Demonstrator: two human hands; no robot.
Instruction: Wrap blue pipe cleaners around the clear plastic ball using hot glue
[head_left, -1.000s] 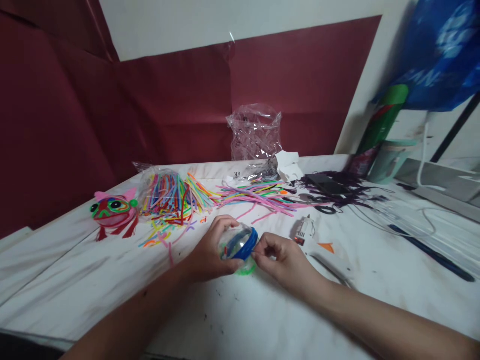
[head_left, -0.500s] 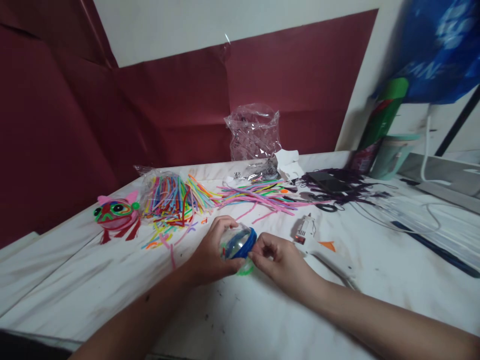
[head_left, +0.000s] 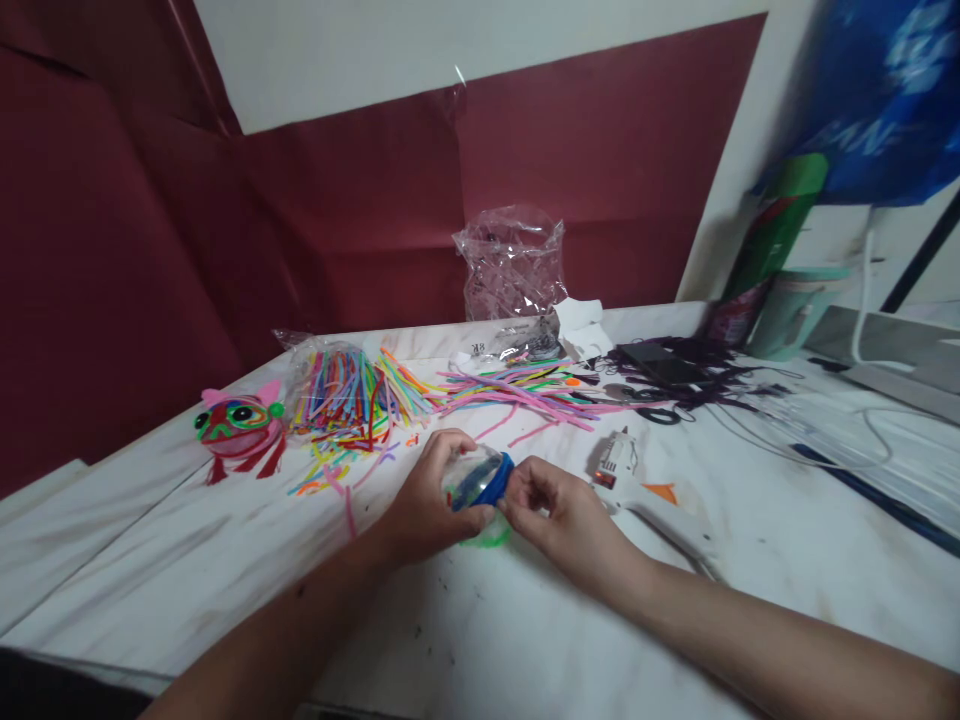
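One clear ball (head_left: 471, 476) sits right of our left hand (head_left: 426, 502), which curls round it; our right hand (head_left: 556, 512), nearer the blue band (head_left: 495, 486) slanting up rightward, pinches at the band's right edge, its grip hidden from us.

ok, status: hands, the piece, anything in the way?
Left hand holding clear rounded piece. Right hand at its blue band, grip unclear. Glue gun beside right hand, not between hands.

ball (head_left: 471, 474): glossy plastic | tabletop (head_left: 585, 640): smooth | clear bag (head_left: 511, 268): crinkled, glossy plastic | wall sheet (head_left: 607, 150): matt
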